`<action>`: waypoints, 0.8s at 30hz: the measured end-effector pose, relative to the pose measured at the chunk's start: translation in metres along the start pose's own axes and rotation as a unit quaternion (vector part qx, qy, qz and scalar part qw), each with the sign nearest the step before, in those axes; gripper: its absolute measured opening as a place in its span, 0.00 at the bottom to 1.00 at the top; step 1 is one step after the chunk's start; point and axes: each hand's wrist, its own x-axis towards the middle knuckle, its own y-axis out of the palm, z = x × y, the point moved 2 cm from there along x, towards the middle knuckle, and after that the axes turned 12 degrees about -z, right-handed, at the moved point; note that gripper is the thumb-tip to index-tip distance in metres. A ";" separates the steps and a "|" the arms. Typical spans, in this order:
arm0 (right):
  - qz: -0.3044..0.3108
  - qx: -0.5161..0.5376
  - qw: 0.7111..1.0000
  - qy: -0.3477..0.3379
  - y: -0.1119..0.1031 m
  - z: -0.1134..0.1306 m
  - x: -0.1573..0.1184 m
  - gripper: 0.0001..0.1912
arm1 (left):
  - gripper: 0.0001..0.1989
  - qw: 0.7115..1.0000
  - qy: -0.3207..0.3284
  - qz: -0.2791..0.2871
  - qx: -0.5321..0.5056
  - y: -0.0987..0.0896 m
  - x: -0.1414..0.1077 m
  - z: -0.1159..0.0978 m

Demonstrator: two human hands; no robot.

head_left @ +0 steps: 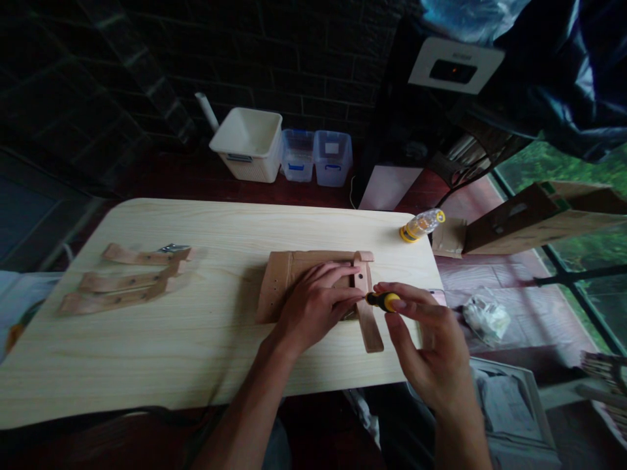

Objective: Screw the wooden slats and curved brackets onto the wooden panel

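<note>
A brown leather piece [277, 287] with small holes lies on the pale wooden table [161, 365]. Across its right end runs a tan leather strap [371, 329] with a dark round spot. My left hand [313, 297] presses on the leather and the strap, its fingers pointing right and its thumb and index finger beside the tool tip. Held between the fingers of my right hand [431, 333] is a yellow and black screwdriver [385, 301], its tip directed left at the strap. The exact contact point of the tip is too small to tell.
Several leather straps [122, 282] and a metal tool [174, 248] lie on the table's left. A clear bottle with yellow ends [422, 225] stands near the back right corner. Behind the table are a white basket [252, 140] and plastic bins [333, 156]; a cardboard box [529, 215] is at the right.
</note>
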 end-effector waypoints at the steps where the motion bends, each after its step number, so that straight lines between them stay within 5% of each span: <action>1: -0.003 0.001 1.000 0.001 0.000 -0.001 0.000 0.12 | 0.08 1.000 0.000 -0.002 0.000 0.000 0.000 0.000; 24: -0.012 0.038 0.999 0.037 0.003 -0.004 -0.003 0.07 | 0.07 1.000 -0.001 0.006 -0.003 -0.001 0.000 0.000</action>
